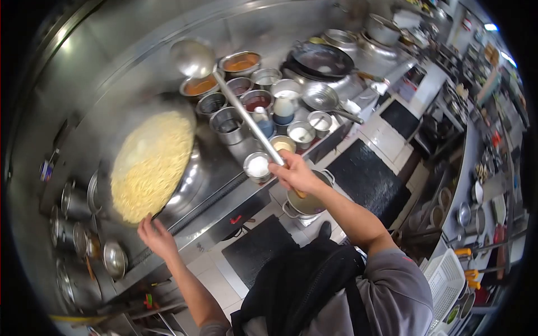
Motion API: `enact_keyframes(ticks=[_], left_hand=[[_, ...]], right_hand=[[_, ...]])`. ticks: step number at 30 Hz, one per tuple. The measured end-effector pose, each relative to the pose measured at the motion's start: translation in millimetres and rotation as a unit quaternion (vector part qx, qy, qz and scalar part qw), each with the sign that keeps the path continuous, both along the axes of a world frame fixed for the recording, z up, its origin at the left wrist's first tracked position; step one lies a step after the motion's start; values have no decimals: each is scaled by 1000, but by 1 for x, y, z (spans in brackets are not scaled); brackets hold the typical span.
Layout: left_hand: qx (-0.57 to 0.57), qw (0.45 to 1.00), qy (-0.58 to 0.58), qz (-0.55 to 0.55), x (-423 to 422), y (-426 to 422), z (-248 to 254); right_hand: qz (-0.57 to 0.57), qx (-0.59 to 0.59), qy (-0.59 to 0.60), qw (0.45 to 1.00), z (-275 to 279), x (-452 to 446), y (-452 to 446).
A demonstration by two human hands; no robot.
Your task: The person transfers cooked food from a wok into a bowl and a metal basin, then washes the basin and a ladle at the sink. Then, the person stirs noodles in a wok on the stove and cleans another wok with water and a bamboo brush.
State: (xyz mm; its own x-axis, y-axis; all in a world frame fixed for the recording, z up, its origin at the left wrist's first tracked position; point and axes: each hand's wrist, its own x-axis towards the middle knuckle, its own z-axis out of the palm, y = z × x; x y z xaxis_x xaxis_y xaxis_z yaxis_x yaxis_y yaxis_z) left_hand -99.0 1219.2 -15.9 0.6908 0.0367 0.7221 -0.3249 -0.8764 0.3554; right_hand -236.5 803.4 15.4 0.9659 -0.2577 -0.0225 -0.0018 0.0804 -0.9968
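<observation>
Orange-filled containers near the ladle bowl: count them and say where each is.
2: the upper container right of the ladle bowl, the lower container just below it in the picture. The ladle bowl could hide more.

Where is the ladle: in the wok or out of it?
Out: the right hand holds the ladle by its handle, and its bowl shows clear of the wok, beyond the rim.

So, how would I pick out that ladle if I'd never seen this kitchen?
Find the big heap of pale yellow food on the picture's left, then look right to the person's right hand. It grips the ladle, whose long handle slants across the metal pots to a big round bowl. Unlike those pots, it is held up in the air.
</observation>
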Motion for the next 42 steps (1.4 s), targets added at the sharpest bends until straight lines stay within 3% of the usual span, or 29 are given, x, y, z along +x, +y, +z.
enact_keyframes(ticks=[4, 9, 15, 19, 24, 25, 29, 32, 35, 38, 40, 41, 42], left_hand=[[-8, 995, -61, -80, -38, -125, 27], [-47, 976, 7, -213, -73, -322, 44], [0, 965, 17, -261, -53, -519, 61], [-3, 968, 34, -250, -55, -592, 55], [-60, 981, 67, -173, -50, -644, 25], [-64, 982, 71, -165, -48, -664, 21], [-87, 973, 78, -199, -34, -784, 16], [-110, 954, 80, -266, 3, -891, 3], [-138, 923, 132, -335, 16, -995, 0], [-134, 901, 161, -381, 17, -1076, 16], [-150, 890, 179, -391, 22, -1115, 21], [-122, 900, 171, -381, 26, -1130, 20], [-124, 905, 185, -362, 28, -1143, 19]], right_hand=[[-112, 70, -34, 991, -16, -65, -108], [-260, 51, -26, 964, -42, -130, -277], [-352, 36, 27, 935, -64, -188, -453], [-379, -11, 63, 923, -59, -195, -548], [-393, -115, 16, 912, -71, -165, -671], [-365, -66, 18, 929, -72, -156, -702], [-348, -77, 18, 934, -67, -110, -804], [-340, -140, 57, 928, -82, -93, -889], [-335, -131, 104, 927, -91, -77, -953], [-268, -120, 92, 952, -80, -24, -1024], [-274, -245, 108, 924, -75, 33, -1085], [-268, -287, 66, 917, -92, 67, -1127], [-252, -294, 98, 917, -86, 101, -1162]])
